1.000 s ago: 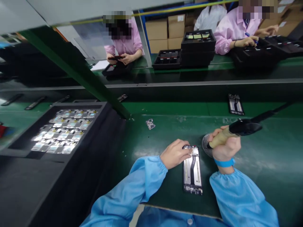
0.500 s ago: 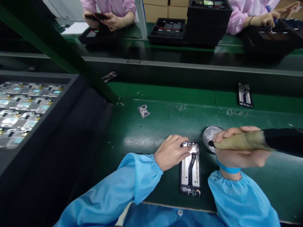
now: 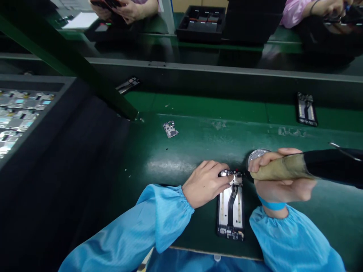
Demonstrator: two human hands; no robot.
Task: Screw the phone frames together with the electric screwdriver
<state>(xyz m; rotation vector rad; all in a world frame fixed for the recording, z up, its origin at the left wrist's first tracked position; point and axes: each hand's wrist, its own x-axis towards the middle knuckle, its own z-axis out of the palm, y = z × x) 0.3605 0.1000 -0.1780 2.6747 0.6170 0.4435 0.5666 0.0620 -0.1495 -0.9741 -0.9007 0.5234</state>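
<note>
You face a dark green matte bench top [image 3: 198, 147], a slanted green metal beam [image 3: 65, 60] crossing its left; beyond a long grey metal rail [image 3: 227, 70], stacked black plastic trays [image 3: 202, 23] sit on another green bench [image 3: 286, 37]

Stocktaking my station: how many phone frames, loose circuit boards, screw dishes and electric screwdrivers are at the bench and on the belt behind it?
phone frames: 3
loose circuit board: 1
screw dish: 1
electric screwdriver: 1
Total: 6
</note>
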